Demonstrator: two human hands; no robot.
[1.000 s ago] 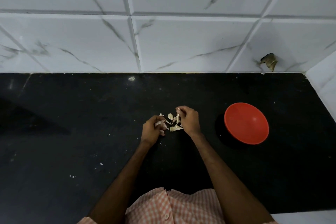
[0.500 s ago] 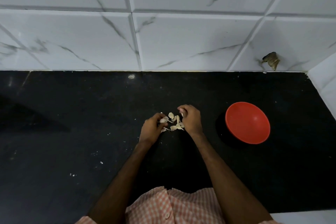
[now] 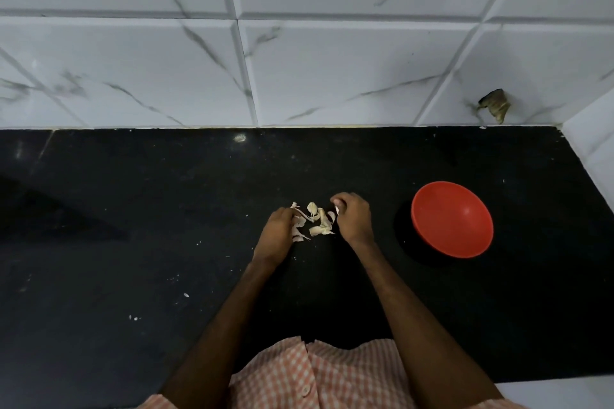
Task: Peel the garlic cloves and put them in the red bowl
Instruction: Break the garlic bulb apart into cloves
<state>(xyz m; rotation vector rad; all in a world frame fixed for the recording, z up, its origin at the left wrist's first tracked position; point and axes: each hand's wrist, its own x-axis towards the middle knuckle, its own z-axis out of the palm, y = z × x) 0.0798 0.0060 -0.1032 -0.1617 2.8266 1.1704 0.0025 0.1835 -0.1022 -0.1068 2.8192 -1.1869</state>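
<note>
Fingers [image 3: 343, 202] of right hand [image 3: 355, 222] pinch small pale garlic clove [image 3: 336, 209] | left hand [image 3: 275, 236] fingers curled, grip unclear | round red plastic bowl [image 3: 452, 219] well apart

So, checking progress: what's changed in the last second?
Little: the right hand edged slightly towards the red bowl, still pinching a pale garlic piece; the left hand stays at the garlic skins. Bowl unmoved, no cloves seen in it.
</note>
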